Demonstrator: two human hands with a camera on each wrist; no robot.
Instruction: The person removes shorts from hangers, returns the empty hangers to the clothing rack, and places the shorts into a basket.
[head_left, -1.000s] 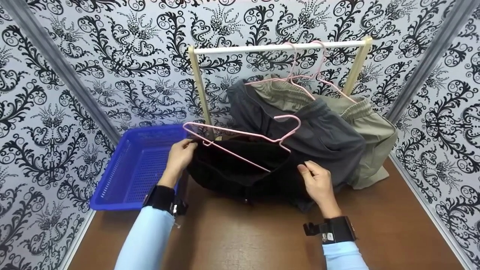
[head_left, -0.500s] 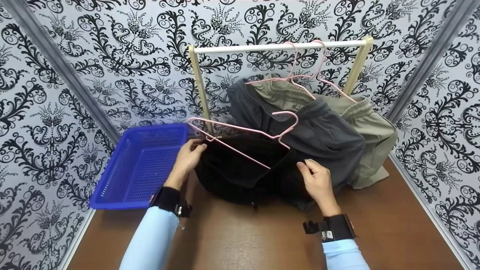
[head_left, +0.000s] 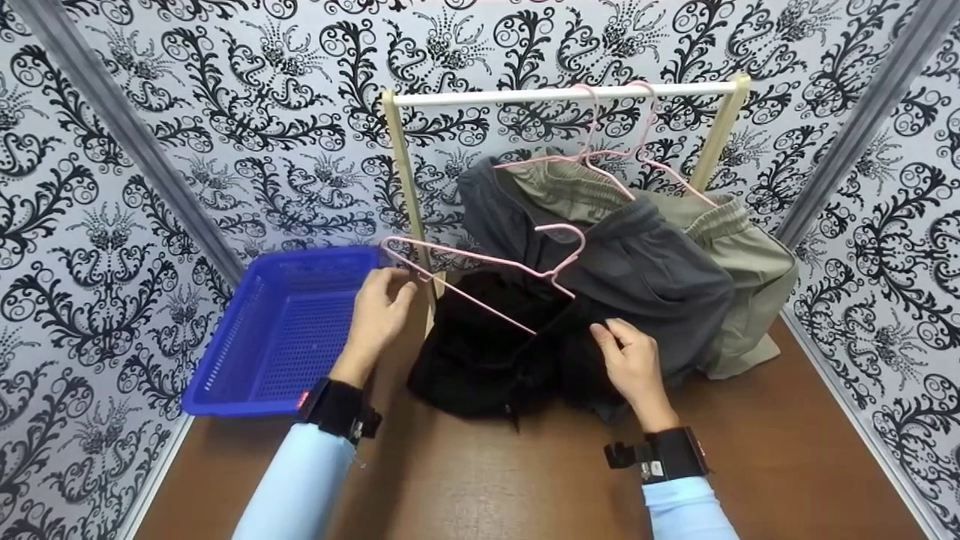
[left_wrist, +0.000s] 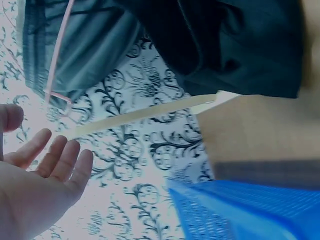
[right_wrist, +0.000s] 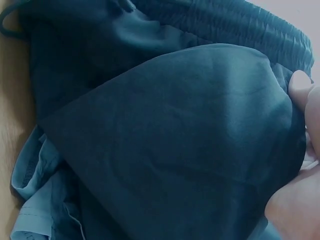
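Note:
Black shorts [head_left: 480, 375] with an elastic waistband and drawstring hang in front of the rack, their left side sagging. My right hand [head_left: 630, 356] pinches the waistband's right side; the right wrist view shows thumb and fingers at the edge of the dark cloth [right_wrist: 185, 130]. A pink hanger [head_left: 553, 274] slants with its right end inside the waistband and its left end sticking out. My left hand [head_left: 382, 304] is beside that left end, off the cloth. In the left wrist view its fingers [left_wrist: 60, 155] are spread loosely, just below the hanger's tip [left_wrist: 60, 97].
Grey shorts [head_left: 637, 262] and khaki shorts [head_left: 750, 262] hang on pink hangers from the rack's white rail [head_left: 487, 97]. A blue plastic basket [head_left: 240, 409] stands on the brown table [head_left: 465, 480] at the left. Patterned walls enclose the back and sides.
My left hand has moved right and let go of the waistband's left side, which has dropped and folded inward. The hanger has shifted slightly. My right hand keeps its grip nearly in place.

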